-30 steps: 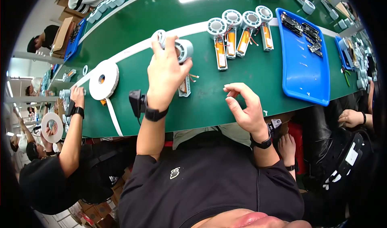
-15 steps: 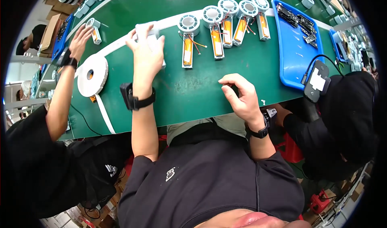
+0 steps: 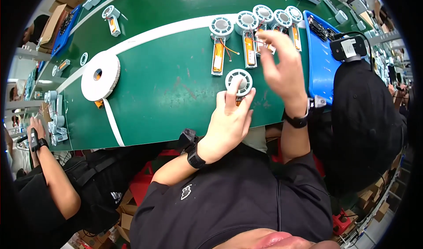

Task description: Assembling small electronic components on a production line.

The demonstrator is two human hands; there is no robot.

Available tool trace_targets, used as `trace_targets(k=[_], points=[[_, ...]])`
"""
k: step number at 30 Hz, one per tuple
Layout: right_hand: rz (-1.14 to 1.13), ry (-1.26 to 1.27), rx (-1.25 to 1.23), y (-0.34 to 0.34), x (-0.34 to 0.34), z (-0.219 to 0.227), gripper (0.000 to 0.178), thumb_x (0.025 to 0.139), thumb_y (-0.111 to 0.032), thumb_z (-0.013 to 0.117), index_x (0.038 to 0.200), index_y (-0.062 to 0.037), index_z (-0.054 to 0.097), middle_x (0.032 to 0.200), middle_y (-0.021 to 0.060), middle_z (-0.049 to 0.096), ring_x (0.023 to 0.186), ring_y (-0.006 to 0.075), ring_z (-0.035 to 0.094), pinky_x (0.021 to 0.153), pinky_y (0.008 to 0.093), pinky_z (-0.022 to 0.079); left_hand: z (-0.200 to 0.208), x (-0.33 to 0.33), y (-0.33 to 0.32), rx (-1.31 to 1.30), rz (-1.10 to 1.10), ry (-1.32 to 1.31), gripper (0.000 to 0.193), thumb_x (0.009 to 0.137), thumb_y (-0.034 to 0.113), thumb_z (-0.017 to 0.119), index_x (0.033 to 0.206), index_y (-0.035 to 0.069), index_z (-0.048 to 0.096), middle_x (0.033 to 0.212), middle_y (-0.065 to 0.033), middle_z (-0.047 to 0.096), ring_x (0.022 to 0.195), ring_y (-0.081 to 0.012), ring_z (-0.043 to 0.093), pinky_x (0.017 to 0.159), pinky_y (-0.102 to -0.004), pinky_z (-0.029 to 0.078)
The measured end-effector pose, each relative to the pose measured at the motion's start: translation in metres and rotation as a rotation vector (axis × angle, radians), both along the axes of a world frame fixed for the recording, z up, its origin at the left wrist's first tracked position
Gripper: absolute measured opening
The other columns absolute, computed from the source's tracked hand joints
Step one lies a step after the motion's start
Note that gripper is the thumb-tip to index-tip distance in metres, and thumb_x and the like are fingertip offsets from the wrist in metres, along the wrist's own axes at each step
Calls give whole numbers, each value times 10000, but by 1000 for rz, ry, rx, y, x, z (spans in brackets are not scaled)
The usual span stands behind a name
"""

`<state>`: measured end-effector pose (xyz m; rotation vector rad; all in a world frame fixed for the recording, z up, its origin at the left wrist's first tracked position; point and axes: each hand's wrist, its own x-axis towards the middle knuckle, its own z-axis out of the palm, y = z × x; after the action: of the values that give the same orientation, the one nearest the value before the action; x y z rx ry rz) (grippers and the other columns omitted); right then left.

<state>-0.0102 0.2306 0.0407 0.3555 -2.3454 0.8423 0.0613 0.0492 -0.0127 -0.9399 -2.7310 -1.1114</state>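
Note:
My left hand [image 3: 229, 122] is closed around a small unit with a round vented head [image 3: 239, 82], near the front middle of the table. Its head faces up under my fingertip, while my hand covers most of its body. Up and to the right of it, my right hand [image 3: 285, 72] hovers with thumb and fingers apart, nothing between them. Beyond, several like units stand in a row; the leftmost unit [image 3: 218, 57] shows an orange strip in its metal body and loose thin wires. My right fingers partly hide the middle units of the row.
A blue tray [image 3: 319, 75] with dark circuit boards lies to the right, beside a co-worker in a black cap [image 3: 359, 90]. On the left stands a white tape roll [image 3: 90, 79], a strip hanging over the edge. Another co-worker's hand [image 3: 36, 128] is far left, near more units [image 3: 55, 117].
My left hand has brought a unit from the upper left to the front middle. My right hand has moved up and right toward the row. The left co-worker's arm has drawn back.

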Motion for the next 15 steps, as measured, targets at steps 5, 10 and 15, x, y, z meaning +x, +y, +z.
trace_targets(k=[5,10,15], points=[[-573,-36,219,107,-97,-11,398,911,-140,589,1278,9,635,1218,236,672,1167,383,627,1027,432,472,0,2,-13,176,-107,44,627,842,108,802,1426,116,575,1545,-236,263,1250,-397,490,971,-448,526],[-1165,-289,276,131,-130,-33,603,931,-429,520,1383,-33,569,1442,243,554,1348,399,494,1162,500,320,-5,5,-29,227,-120,-90,616,845,96,801,1418,125,576,1551,-226,262,1256,-383,496,905,-418,556],[-1065,-569,-67,185,-147,-49,798,983,-670,328,1507,-94,502,1538,253,471,1434,444,419,1186,521,296,-18,0,-40,290,-177,-56,588,839,83,799,1385,98,579,1544,-229,267,1240,-378,507,864,-392,571]])
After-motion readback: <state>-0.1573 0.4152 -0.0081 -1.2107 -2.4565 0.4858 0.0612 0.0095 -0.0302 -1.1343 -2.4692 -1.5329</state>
